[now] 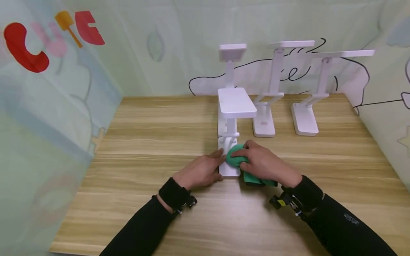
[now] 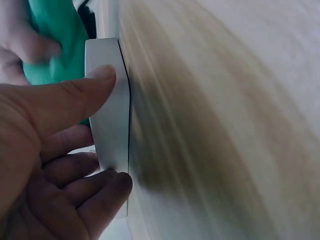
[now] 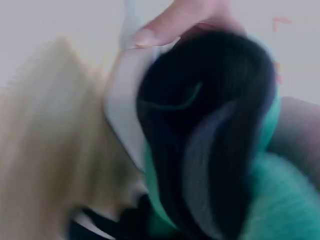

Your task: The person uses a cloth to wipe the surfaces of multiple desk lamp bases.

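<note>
A white folding desk lamp stands upright on the wooden table, its flat head raised above its base. My left hand holds the base from its left side; in the left wrist view the thumb and bent fingertips lie along the white base edge. With my right hand I grip a bunched green cloth against the top of the base. Part of the cloth hangs down by the base's right side, its dark edging filling much of the right wrist view.
Behind stand more white lamps: one directly back, one right of it and one farther right. A printed cloth backdrop rises at the rear and sides of the wooden table.
</note>
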`<state>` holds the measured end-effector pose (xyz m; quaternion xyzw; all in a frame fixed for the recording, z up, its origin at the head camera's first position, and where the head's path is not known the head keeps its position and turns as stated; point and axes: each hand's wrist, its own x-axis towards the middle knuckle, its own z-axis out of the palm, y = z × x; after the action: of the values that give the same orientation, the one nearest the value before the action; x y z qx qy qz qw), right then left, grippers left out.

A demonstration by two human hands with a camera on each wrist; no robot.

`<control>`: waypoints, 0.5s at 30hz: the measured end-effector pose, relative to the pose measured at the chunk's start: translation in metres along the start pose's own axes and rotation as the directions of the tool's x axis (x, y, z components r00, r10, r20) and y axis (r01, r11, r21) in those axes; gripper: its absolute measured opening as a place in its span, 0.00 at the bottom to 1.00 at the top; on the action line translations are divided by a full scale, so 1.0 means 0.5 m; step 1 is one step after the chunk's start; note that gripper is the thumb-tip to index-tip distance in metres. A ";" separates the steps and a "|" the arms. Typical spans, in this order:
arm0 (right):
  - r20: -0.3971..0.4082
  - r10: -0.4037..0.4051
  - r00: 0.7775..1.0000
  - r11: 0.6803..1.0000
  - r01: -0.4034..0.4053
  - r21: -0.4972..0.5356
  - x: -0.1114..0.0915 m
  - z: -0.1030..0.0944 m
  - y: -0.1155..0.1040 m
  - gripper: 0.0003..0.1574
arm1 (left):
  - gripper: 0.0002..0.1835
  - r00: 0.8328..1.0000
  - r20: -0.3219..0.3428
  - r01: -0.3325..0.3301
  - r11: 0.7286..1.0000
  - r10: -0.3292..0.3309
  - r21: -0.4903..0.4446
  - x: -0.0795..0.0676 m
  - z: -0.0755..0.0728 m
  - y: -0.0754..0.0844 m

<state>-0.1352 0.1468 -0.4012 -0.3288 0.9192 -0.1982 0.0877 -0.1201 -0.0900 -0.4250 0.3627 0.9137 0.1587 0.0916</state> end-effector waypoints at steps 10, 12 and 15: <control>0.087 -0.114 0.990 0.992 0.109 0.056 -0.059 0.013 -0.021 0.22 | 0.34 0.999 -0.052 0.001 0.998 0.002 0.061 -0.001 0.008 0.005; 0.152 -0.120 0.981 0.983 0.096 0.158 -0.070 0.000 -0.018 0.23 | 0.32 0.996 -0.089 -0.012 0.997 0.019 0.083 -0.005 0.008 0.009; 0.172 -0.122 0.978 0.958 0.070 0.277 -0.076 -0.017 -0.009 0.26 | 0.28 0.993 -0.115 -0.006 0.999 0.011 0.040 -0.015 -0.002 0.012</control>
<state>-0.1058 0.1705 -0.3902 -0.3753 0.8542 -0.2936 0.2080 -0.1114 -0.0913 -0.4215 0.3587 0.9189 0.1614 0.0309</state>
